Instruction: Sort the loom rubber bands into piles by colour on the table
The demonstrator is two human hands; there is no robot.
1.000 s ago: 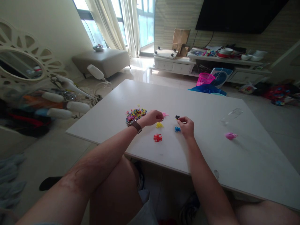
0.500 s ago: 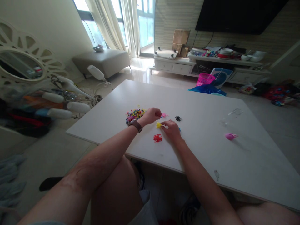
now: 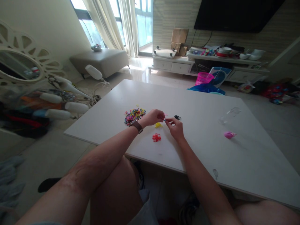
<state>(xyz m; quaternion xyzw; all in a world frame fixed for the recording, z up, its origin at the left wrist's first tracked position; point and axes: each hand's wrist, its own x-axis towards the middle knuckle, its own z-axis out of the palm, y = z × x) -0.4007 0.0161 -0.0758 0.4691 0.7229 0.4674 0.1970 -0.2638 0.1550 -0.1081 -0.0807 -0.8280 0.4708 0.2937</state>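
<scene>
My left hand [image 3: 156,117], with a watch [image 3: 137,126] on its wrist, is closed in a pinch above the white table [image 3: 199,156]. The fingertips of my right hand [image 3: 175,128] meet it, also pinched. Between them shows a small blue rubber band [image 3: 164,120], partly hidden by the fingers. Just below the hands lies a yellow bunch of bands [image 3: 158,125], and nearer me a red bunch [image 3: 156,137]. Behind the fingers a pink bunch [image 3: 166,115] is mostly covered. A black bunch [image 3: 177,117] sits beyond my right hand. Left of my left hand spreads a mixed-colour heap of bands [image 3: 134,116].
On the table's right side are a clear plastic container [image 3: 231,115] and a pink egg-shaped object [image 3: 230,135]. A small clear item [image 3: 215,173] lies by the front edge. Past the far edge stands a pink basket [image 3: 204,78]; lamp-like white shades [image 3: 76,107] stand at left.
My right hand has left the yellow bunch and moved up to the left fingertips, where the blue band now shows between both hands. My left hand has stayed nearly in place.
</scene>
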